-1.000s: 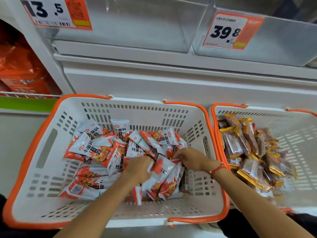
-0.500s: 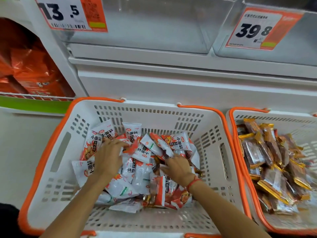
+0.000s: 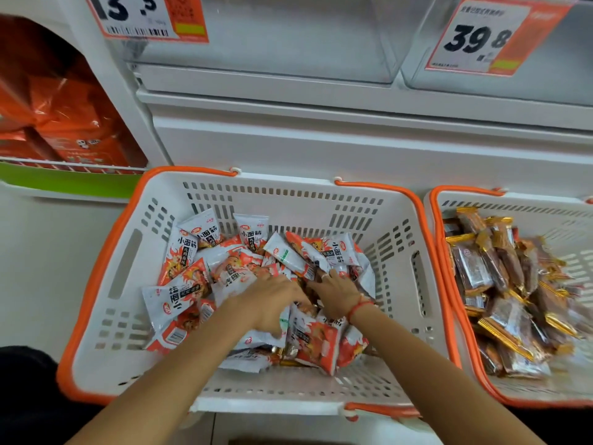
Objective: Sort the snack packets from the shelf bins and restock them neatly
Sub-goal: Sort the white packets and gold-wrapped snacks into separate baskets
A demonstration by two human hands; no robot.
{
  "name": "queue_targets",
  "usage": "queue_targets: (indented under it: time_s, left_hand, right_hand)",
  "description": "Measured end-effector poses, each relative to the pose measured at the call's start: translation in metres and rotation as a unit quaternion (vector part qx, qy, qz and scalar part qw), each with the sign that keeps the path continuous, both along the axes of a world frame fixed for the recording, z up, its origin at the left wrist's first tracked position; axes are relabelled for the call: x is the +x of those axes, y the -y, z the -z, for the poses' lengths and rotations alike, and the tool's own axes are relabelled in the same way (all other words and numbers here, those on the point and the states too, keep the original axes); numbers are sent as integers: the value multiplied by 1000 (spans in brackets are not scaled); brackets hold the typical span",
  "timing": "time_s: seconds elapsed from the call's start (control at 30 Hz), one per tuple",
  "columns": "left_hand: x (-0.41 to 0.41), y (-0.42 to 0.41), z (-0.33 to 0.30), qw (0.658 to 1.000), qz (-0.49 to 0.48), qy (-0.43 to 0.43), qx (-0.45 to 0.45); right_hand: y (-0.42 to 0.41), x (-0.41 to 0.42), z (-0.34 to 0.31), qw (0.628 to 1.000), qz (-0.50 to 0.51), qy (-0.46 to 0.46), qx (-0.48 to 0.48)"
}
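Baskets (image 3: 106, 284) hold snack packets (image 3: 183, 252), both hands (image 3: 272, 300) inside.

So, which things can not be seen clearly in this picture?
- Left hand fingers: head view, buried among white-and-red packets.
- Brown packets in the right basket: cut by the frame edge.
- 13.5 price tag: top cropped.
- Small print on the 39.8 tag: blurred.

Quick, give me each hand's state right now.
Left hand: buried in the white-and-orange snack packets; grip cannot be told.
Right hand: open, fingers spread on the packets.
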State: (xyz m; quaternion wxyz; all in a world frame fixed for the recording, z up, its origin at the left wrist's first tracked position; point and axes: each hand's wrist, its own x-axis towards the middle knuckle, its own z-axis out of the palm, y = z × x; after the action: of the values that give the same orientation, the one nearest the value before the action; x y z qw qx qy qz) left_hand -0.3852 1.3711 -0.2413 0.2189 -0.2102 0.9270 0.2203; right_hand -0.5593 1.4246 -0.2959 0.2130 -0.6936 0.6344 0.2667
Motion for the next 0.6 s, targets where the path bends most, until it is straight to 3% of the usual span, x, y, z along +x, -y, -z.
queue_targets:
  time_s: [0.07, 0.2, 0.33, 0.4, 0.47, 0.53, 0.6]
  left_hand:
    - [-6, -19, 16, 999, 51, 10, 6]
    - [-2, -35, 35, 994, -18, -108, 4]
    - [15, -23, 20, 984, -83, -152, -49]
    - [24, -10, 5, 958, -165, -208, -108]
    - [31, 5, -11, 903, -272, -258, -212]
    - [43, 25, -23, 862, -373, -216, -267]
    - [59, 41, -24, 854, -412, -139, -285]
  right_hand:
    - [-3, -10, -8, 999, 13, 43, -28]
    - [-20, -25, -16, 980, 105, 169, -21]
    - [-32, -17, -14, 979, 118, 153, -58]
    - [-28, -12, -19, 991, 93, 99, -10]
    - [-22, -13, -25, 994, 78, 63, 40]
    - [-20, -18, -29, 993, 83, 77, 32]
    - [-20, -27, -30, 983, 120, 141, 2]
